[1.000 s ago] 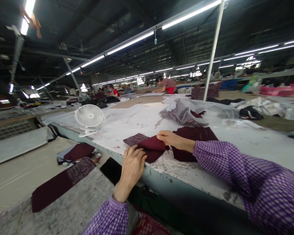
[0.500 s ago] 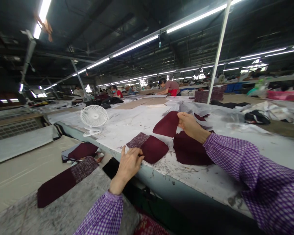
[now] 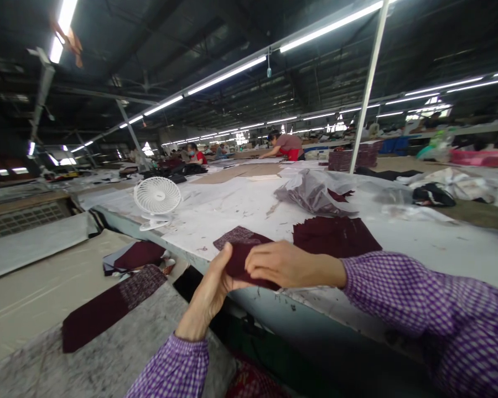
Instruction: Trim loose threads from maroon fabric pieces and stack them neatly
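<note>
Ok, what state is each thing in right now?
Maroon piece: between both hands, partly hidden
Left hand: holding its near-left edge
Right hand: on the same piece, grip unclear
Maroon cloth on the right: lying flat, unheld
Plastic bag: crumpled
Two-tone piece: lying flat, unheld
White fan: standing upright, spin unclear
Ceiling lights: lit

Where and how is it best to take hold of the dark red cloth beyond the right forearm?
The dark red cloth is probably best pinched at its left edge, coming from the left: it lies flat with that edge uncovered, while the right forearm hides its near side.
</note>
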`<state>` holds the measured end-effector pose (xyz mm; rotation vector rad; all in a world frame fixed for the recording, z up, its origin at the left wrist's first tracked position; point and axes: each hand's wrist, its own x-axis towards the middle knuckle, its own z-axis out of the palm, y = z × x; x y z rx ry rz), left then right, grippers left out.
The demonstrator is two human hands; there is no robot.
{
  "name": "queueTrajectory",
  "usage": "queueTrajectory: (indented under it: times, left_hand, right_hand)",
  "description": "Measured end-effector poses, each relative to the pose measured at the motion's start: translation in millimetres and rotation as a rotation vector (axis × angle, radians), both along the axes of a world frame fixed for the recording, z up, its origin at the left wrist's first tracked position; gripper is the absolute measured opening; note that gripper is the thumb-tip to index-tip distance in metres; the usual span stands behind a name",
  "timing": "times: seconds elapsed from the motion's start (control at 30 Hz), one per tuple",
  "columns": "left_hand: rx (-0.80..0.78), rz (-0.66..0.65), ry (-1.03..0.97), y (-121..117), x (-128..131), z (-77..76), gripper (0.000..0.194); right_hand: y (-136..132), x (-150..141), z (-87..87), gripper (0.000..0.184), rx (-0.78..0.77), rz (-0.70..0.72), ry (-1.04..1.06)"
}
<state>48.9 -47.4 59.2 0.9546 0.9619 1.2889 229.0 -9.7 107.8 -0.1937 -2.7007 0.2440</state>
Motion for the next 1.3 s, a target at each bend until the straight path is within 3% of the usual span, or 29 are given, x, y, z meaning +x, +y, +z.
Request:
queueTrajectory:
  times: [0.07,0.1,0.2,0.3,0.4,0.5,0.6,0.7,0.77,0.83,0.97,1.1,1.3]
  left_hand:
    - [0.010,0.111,-0.022,-0.4,1.8,-7.4,0.043]
    - [0.020,0.159,-0.030,-0.4,1.9,-11.3,0.040]
    - [0.022,0.203,-0.086,-3.3,1.6,-19.5,0.037]
    - [0.017,0.201,-0.107,-10.7,2.2,-21.8,0.039]
    - [0.014,0.149,-0.078,-15.7,-0.3,-20.4,0.046]
    - [0.049,0.161,-0.007,-9.4,-8.9,-12.8,0.059]
    - [0.110,0.146,0.197,10.0,-14.5,-0.6,0.058]
    - [0.185,0.035,0.521,35.5,-7.0,7.0,0.038]
    - [0.261,0.049,0.712,50.9,3.9,6.2,0.021]
    - [0.347,0.121,0.872,62.6,15.8,0.9,0.013]
    - [0.462,0.164,1.160,73.8,31.1,-15.7,0.022]
    - [0.530,0.151,1.311,74.2,32.3,-25.8,0.026]
    - [0.605,0.120,1.404,71.5,30.8,-26.4,0.029]
  right_hand:
    - [-3.8,-2.7,-3.4,0.022,-0.063,0.085,-0.079]
    - [-1.5,-1.5,-2.9,0.021,-0.107,0.061,-0.041]
    - [17.3,8.0,1.4,0.020,-0.243,-0.231,0.191]
    - [39.8,16.5,-2.6,0.049,-0.562,-0.411,0.186]
    - [53.7,18.5,-13.9,0.060,-0.918,-0.352,0.088]
    - [58.0,18.4,-19.4,0.057,-0.996,-0.260,0.092]
    - [58.7,20.3,-17.1,0.055,-0.993,-0.238,0.097]
    - [61.6,23.1,-16.6,0.053,-0.977,-0.276,0.076]
    - [65.9,25.0,-20.0,0.051,-0.927,-0.323,0.041]
    - [71.4,27.3,-25.1,0.050,-0.784,-0.401,-0.002]
    - [81.5,34.3,-31.3,0.044,-0.314,-0.585,-0.087]
    - [84.1,41.0,-27.1,0.022,-0.130,-0.563,-0.201]
    - [78.6,40.1,-28.9,0.023,0.005,-0.534,-0.330]
